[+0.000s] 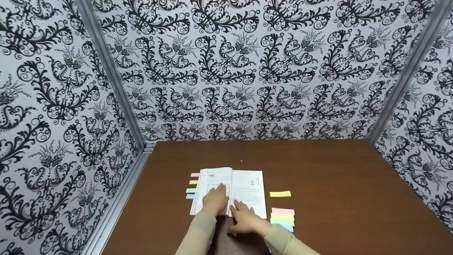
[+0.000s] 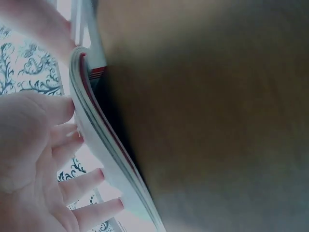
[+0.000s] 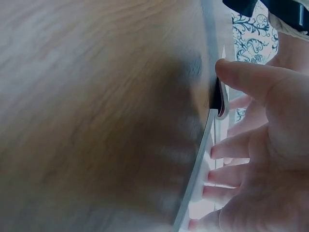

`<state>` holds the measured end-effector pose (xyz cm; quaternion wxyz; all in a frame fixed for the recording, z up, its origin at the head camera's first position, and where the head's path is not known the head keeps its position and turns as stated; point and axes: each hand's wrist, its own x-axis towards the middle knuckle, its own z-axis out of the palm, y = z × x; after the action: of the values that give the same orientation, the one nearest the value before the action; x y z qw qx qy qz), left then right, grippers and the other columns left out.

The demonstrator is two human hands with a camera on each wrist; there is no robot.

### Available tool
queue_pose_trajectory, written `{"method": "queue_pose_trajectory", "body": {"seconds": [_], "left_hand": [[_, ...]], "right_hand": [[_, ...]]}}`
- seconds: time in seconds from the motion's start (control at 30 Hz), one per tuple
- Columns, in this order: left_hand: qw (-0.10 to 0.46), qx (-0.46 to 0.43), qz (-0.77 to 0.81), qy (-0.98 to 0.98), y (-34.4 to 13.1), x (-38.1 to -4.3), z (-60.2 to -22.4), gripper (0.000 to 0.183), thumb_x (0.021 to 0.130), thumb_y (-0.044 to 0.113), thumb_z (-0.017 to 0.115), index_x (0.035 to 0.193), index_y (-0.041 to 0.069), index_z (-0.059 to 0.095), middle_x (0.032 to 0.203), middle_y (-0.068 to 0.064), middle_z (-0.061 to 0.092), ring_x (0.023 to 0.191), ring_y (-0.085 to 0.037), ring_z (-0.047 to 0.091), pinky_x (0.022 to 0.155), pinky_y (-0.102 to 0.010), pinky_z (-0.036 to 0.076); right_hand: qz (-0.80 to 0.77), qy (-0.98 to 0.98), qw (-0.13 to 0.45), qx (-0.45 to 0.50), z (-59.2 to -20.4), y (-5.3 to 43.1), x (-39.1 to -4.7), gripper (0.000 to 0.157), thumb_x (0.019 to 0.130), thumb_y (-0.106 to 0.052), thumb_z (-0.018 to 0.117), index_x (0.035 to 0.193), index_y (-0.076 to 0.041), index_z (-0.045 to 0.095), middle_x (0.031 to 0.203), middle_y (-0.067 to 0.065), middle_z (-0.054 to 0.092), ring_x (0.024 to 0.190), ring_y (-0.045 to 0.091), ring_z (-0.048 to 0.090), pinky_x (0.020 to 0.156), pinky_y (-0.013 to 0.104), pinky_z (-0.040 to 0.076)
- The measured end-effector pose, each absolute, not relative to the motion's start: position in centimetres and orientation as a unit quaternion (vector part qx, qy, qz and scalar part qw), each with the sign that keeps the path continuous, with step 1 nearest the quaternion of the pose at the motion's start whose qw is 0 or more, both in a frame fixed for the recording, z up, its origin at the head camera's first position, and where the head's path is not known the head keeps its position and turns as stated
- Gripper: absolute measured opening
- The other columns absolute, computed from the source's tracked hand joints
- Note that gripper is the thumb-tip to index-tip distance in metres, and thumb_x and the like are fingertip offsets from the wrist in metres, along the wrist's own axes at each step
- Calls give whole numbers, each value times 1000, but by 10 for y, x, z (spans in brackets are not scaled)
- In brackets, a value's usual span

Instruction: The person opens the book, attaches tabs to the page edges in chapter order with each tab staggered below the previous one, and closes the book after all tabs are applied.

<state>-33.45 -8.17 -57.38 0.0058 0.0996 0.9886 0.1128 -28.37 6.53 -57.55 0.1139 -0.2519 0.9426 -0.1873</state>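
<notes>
An open book (image 1: 248, 180) with printed pages lies on the brown table. Pink, yellow, green and blue sticky tabs (image 1: 193, 190) stick out past its left edge. My left hand (image 1: 216, 199) rests on the left page beside the spine, fingers stretched toward the top. Low on the right page, near the spine, lies my right hand (image 1: 245, 217) with fingers spread and thumb off to the side by the bottom edge. In the left wrist view the left side of the book (image 2: 104, 126) shows as a thick, curved block of pages. The right wrist view shows a thinner right side (image 3: 192, 183).
Right of the book lies a yellow sticky-note pad (image 1: 280, 194). Nearer me is a group of pink, yellow, green and blue sticky notes (image 1: 282, 216), close to the right wrist. Patterned panels (image 1: 226, 81) with grey metal posts (image 1: 116, 81) stand around the table (image 1: 336, 184).
</notes>
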Motion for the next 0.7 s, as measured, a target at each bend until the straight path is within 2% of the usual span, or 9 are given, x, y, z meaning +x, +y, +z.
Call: {"method": "queue_pose_trajectory", "body": {"seconds": [0.13, 0.3, 0.4, 0.53, 0.7], "left_hand": [[10, 98, 83, 992, -83, -333, -574, 50, 98, 34, 54, 141, 7, 50, 147, -8, 45, 128, -35, 47, 95, -52, 47], [36, 104, 97, 989, -89, -335, -572, 50, 100, 35, 50, 142, 9, 49, 147, -8, 46, 133, -40, 40, 98, -59, 41], [48, 101, 110, 988, -89, -340, -572, 50, 99, 33, 50, 143, 9, 48, 148, -8, 45, 134, -42, 37, 100, -61, 38], [54, 104, 104, 988, -89, -344, -574, 48, 99, 31, 51, 142, 10, 49, 147, -7, 45, 134, -40, 38, 100, -60, 39], [50, 112, 86, 989, -91, -342, -571, 47, 100, 31, 51, 142, 11, 51, 146, -6, 47, 133, -39, 40, 99, -58, 41]], "right_hand": [[-182, 950, 80, -239, -573, 63, -294, 80, 81, -38, 71, 141, 7, 43, 144, 26, 41, 129, 48, 40, 93, 72, 36], [-180, 955, 41, -234, -576, 61, -313, 72, 88, -44, 64, 143, -2, 45, 147, 14, 43, 126, 46, 44, 84, 80, 33], [-176, 956, 34, -233, -575, 60, -322, 66, 90, -43, 60, 142, -5, 48, 147, 10, 44, 125, 42, 44, 85, 80, 32], [-130, 967, 28, -216, -574, 57, -331, 51, 98, -36, 50, 141, -9, 51, 147, 4, 46, 126, 35, 46, 91, 74, 34], [-92, 977, 16, -194, -577, 51, -340, 45, 100, -30, 45, 141, -11, 51, 147, 2, 46, 128, 32, 47, 94, 70, 35]]}}
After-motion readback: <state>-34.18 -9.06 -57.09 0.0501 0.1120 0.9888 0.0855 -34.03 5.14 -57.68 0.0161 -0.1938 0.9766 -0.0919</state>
